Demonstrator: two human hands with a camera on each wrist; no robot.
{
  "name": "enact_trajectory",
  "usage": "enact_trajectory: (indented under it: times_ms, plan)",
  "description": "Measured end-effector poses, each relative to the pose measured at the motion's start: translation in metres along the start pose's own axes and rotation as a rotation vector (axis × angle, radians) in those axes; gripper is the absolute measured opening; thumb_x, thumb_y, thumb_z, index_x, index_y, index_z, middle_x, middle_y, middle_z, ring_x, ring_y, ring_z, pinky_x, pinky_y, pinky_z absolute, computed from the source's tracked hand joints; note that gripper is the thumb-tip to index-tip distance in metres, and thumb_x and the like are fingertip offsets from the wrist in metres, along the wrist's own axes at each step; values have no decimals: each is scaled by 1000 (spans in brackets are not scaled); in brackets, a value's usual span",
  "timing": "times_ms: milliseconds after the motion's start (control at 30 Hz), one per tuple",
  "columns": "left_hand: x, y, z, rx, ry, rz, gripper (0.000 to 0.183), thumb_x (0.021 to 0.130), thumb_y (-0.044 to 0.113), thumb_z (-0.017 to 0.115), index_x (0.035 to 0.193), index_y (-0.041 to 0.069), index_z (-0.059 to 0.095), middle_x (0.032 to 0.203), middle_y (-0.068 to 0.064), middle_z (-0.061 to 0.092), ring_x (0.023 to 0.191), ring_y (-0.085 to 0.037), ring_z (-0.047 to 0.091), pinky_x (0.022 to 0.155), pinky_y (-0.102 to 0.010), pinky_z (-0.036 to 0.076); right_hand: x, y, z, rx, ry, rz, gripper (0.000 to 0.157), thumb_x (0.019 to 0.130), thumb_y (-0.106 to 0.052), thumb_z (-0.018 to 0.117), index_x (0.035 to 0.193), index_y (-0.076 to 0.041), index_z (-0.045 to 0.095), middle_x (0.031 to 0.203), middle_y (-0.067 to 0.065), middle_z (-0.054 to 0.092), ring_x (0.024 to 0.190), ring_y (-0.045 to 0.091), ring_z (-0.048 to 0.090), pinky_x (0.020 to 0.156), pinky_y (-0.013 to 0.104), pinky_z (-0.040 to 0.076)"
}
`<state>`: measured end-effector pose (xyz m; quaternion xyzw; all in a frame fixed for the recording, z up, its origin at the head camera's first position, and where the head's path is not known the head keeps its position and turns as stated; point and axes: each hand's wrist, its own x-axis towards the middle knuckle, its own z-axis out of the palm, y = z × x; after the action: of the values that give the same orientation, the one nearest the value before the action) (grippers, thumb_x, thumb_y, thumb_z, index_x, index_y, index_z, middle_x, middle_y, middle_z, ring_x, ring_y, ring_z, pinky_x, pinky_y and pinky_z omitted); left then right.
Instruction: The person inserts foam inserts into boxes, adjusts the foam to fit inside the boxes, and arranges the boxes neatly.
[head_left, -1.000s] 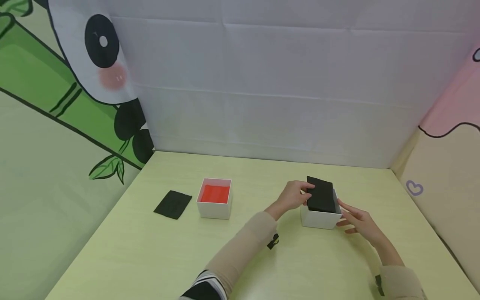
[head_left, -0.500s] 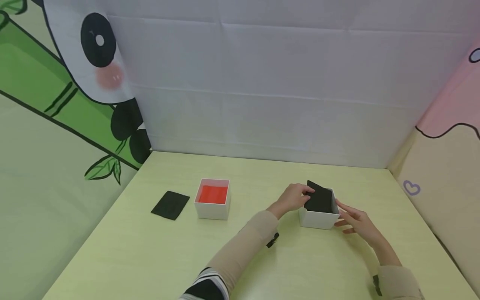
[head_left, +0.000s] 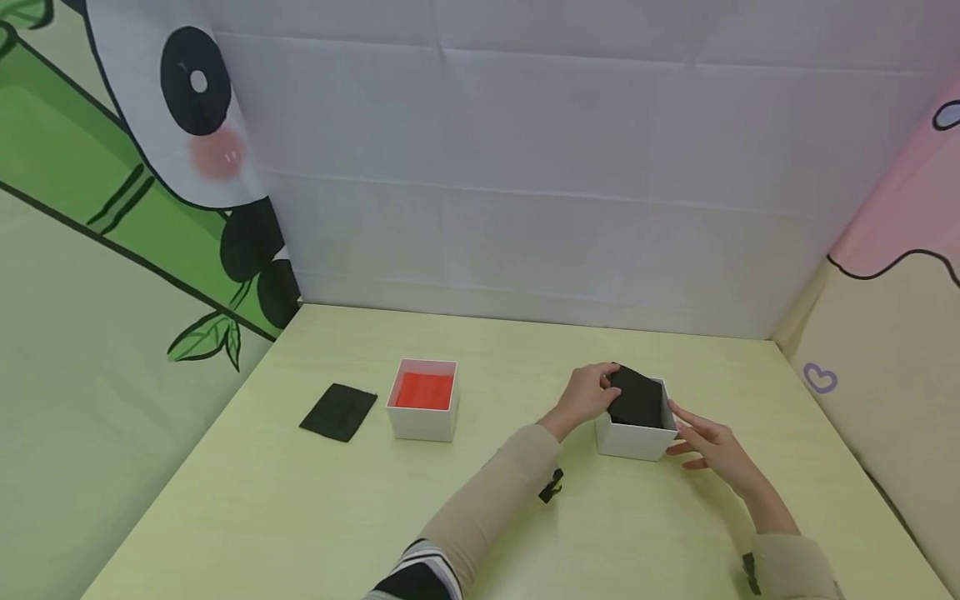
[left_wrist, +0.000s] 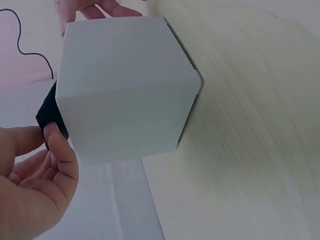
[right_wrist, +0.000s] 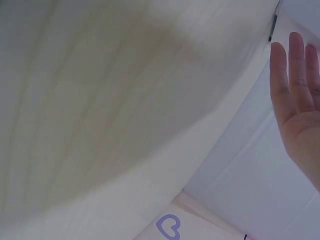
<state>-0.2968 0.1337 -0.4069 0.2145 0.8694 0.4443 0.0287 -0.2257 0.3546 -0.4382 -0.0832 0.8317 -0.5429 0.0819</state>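
A folded black cloth (head_left: 639, 400) lies in the mouth of the white box (head_left: 628, 442) on the right, its back left corner raised. My left hand (head_left: 587, 392) pinches that corner between thumb and fingers. In the left wrist view, the cloth's dark edge (left_wrist: 51, 112) shows between the fingertips and the box wall (left_wrist: 125, 90). My right hand (head_left: 712, 447) is at the box's right side, its fingers extended along the wall. The right wrist view shows several straight fingers of this hand (right_wrist: 298, 95); the box is out of that view.
To the left stands a second white box (head_left: 423, 425) with a red cloth (head_left: 424, 391) inside. Beside it, another black cloth (head_left: 339, 412) lies flat on the pale table (head_left: 315, 517). A white curtain (head_left: 525, 192) hangs along the table's back edge.
The black cloth has sunk lower into the right box, and my left hand has shifted slightly to its back left corner. My right hand stays beside the box.
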Motion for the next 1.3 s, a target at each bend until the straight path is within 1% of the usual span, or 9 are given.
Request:
enact_trajectory:
  times_ms: [167, 267, 467, 600, 767, 900, 1033, 1167, 1300]
  plan:
    - [1, -1, 2, -182, 11, -80, 38, 84, 5, 62, 121, 5, 55, 73, 0, 56, 50, -7, 51, 49, -17, 43, 0, 0, -1, -5, 1, 11, 48, 96, -23, 42, 136, -1, 28, 107, 27, 56, 89, 39, 59, 68, 43, 49]
    - [0, -1, 2, -259, 17, -115, 39, 83, 4, 61, 122, 5, 55, 69, 1, 55, 47, -9, 51, 46, -19, 42, 0, -1, -1, -9, 1, 15, 49, 96, -24, 42, 136, -1, 28, 109, 29, 54, 90, 39, 58, 68, 43, 49]
    - [-2, -1, 1, -340, 35, -124, 40, 83, 3, 61, 122, 4, 54, 68, 1, 55, 47, -10, 51, 47, -20, 44, 0, -1, -2, -6, 1, 14, 49, 96, -24, 42, 137, -2, 28, 109, 28, 54, 90, 39, 58, 68, 43, 48]
    - [-5, -1, 1, -386, 76, -138, 39, 83, 2, 62, 121, 4, 55, 69, 1, 55, 46, -9, 52, 48, -20, 46, 0, -1, -2, -9, -3, 2, 49, 96, -24, 41, 137, -1, 27, 107, 27, 55, 90, 38, 59, 68, 42, 49]
    - [-7, -2, 2, -375, 107, -129, 39, 83, 2, 62, 121, 4, 55, 68, 1, 53, 47, -11, 53, 47, -20, 46, 0, 0, -2, -9, -4, -9, 48, 96, -23, 41, 137, -1, 27, 107, 26, 56, 89, 37, 59, 68, 42, 49]
    - [-8, -2, 6, -324, 98, -112, 38, 82, 3, 62, 120, 3, 56, 68, 2, 51, 49, -13, 54, 49, -19, 44, 0, 1, -2, 2, -7, -4, 48, 96, -22, 42, 137, -2, 27, 107, 26, 56, 89, 36, 59, 68, 43, 48]
    - [-8, -4, 9, -210, 94, -81, 37, 82, 6, 64, 118, 2, 57, 66, 3, 48, 52, -7, 45, 50, -16, 38, 1, 2, -1, 7, -10, -2, 48, 96, -22, 42, 137, -2, 27, 107, 28, 56, 88, 37, 59, 68, 43, 48]
    - [-8, -6, 13, -5, 104, -45, 32, 81, 12, 66, 113, 5, 63, 70, 2, 48, 58, -6, 38, 53, -16, 33, 1, 2, -1, 3, -4, 2, 49, 96, -23, 42, 137, -2, 27, 106, 28, 56, 88, 37, 59, 68, 43, 48]
    - [-10, -7, 14, 271, 118, 0, 27, 82, 24, 65, 108, 15, 67, 83, 2, 47, 71, -7, 38, 53, -15, 31, 1, 1, 0, 3, -1, 4, 48, 96, -23, 41, 137, -2, 27, 106, 29, 56, 89, 38, 59, 68, 43, 48]
